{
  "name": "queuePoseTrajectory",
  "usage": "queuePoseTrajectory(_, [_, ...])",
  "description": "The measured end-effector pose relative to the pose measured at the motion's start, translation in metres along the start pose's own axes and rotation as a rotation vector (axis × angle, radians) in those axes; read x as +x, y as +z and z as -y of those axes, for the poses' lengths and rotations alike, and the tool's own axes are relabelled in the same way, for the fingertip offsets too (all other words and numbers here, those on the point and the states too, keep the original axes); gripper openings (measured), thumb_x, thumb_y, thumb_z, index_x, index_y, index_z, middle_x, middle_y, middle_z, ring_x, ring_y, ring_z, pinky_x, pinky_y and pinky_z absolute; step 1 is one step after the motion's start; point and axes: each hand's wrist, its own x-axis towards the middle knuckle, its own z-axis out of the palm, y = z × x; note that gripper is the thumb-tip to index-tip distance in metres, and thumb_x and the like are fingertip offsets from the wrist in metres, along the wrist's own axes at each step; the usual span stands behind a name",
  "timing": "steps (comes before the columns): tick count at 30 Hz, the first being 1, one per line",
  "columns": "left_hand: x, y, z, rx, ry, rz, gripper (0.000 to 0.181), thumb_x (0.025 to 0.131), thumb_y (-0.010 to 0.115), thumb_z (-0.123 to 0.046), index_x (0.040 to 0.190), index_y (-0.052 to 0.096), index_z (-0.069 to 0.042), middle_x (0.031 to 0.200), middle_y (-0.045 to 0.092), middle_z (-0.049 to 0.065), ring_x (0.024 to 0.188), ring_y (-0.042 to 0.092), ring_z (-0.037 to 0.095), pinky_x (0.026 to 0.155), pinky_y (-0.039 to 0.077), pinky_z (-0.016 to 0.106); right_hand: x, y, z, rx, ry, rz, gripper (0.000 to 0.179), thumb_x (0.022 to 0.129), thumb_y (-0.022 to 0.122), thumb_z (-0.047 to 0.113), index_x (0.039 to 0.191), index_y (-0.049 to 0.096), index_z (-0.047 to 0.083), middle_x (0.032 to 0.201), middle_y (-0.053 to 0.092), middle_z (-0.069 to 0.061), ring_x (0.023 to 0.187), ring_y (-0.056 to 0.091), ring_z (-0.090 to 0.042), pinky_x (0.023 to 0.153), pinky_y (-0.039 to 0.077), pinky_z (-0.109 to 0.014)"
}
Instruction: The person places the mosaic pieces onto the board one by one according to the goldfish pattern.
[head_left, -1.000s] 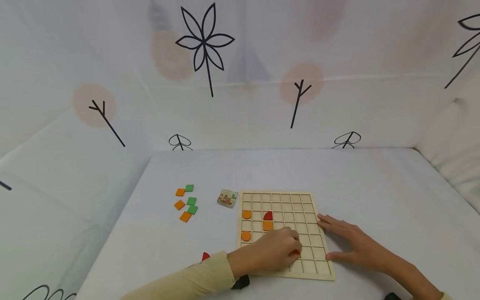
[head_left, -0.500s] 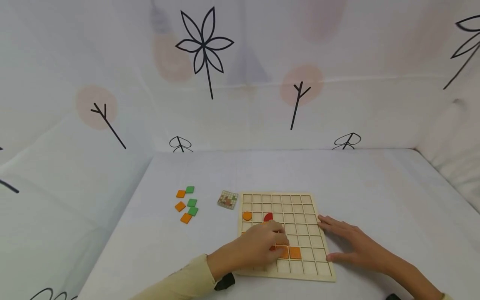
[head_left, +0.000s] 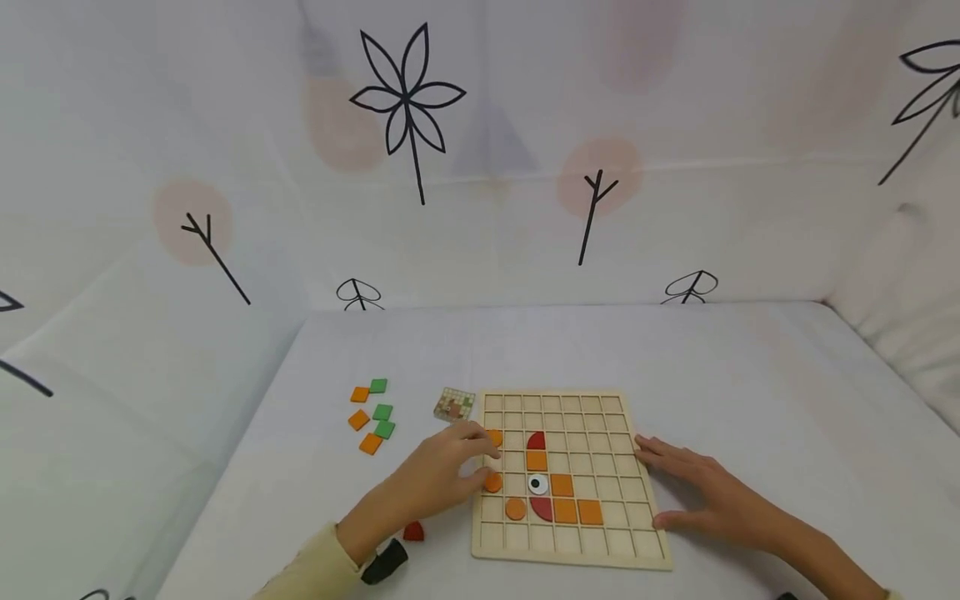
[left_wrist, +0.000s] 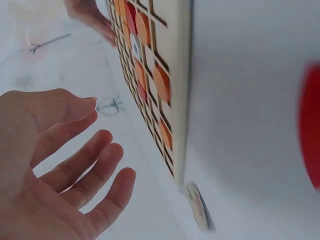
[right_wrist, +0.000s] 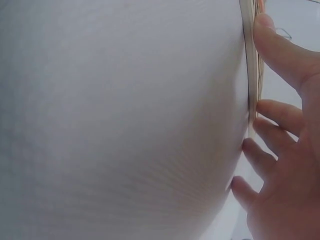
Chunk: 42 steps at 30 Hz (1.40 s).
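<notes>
A wooden grid board [head_left: 611,546] lies on the white table. Its cells carry a white eye piece [head_left: 537,483], two red quarter-circles, several orange squares and orange discs [head_left: 515,508]. My left hand [head_left: 431,475] hovers over the board's left edge, partly covering two discs. In the left wrist view its fingers [left_wrist: 120,187] are loosely bent, with nothing between them. My right hand [head_left: 705,492] rests along the right side of the board. Its thumb [right_wrist: 280,50] and some fingertips touch that edge in the right wrist view.
Loose orange [head_left: 358,419] and green tiles [head_left: 382,412] lie left of the board. A small patterned card [head_left: 454,404] sits near its far left corner. One red piece [head_left: 413,531] lies by my left wrist. Printed fabric walls enclose the table at back and sides.
My left hand has moved leftward off the board's middle, uncovering the eye piece, the lower red quarter-circle and the orange squares. My right hand has stayed at the edge.
</notes>
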Motion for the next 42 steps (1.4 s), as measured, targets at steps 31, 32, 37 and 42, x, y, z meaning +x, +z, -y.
queuePoseTrajectory(31, [-0.078,-0.032,0.097,-0.003,-0.506,-0.211,0.03,0.075,0.079,-0.012,0.102,0.069,-0.007,0.093,0.06,0.002,0.08,0.056,0.015,0.064,0.048,0.028,-0.001,0.002,-0.005,0.019,-0.102,-0.02,0.071,0.074,0.075,0.044,0.134,0.054,0.012,0.141,0.046,-0.012,0.133,0.027,0.003,0.096,0.013,-0.003])
queuePoseTrajectory(32, [-0.078,-0.031,0.1,-0.008,-0.506,-0.207,0.029,0.075,0.079,-0.012,0.102,0.069,-0.007,0.092,0.06,0.001,0.08,0.056,0.015,0.065,0.048,0.028,-0.001,0.002,-0.004,0.018,-0.096,-0.018,0.071,0.075,0.075,0.045,0.134,0.054,0.012,0.141,0.046,-0.011,0.133,0.027,0.003,0.096,0.012,-0.002])
queuePoseTrajectory(37, [-0.075,-0.029,0.109,-0.046,-0.498,-0.209,0.023,0.076,0.077,-0.007,0.098,0.07,-0.007,0.088,0.061,-0.001,0.078,0.055,0.014,0.066,0.048,0.026,0.0,0.0,-0.002,0.012,-0.07,-0.011,0.071,0.075,0.074,0.047,0.135,0.053,0.015,0.142,0.045,-0.009,0.133,0.032,-0.003,0.096,0.011,-0.002])
queuePoseTrajectory(42, [-0.074,-0.034,0.113,-0.063,-0.505,-0.174,0.021,0.077,0.076,-0.004,0.097,0.071,-0.006,0.085,0.063,-0.002,0.076,0.054,0.014,0.067,0.049,0.026,0.0,-0.002,-0.001,0.003,-0.077,-0.002,0.07,0.076,0.072,0.047,0.136,0.052,0.015,0.143,0.044,-0.007,0.133,0.034,-0.007,0.097,0.011,-0.003])
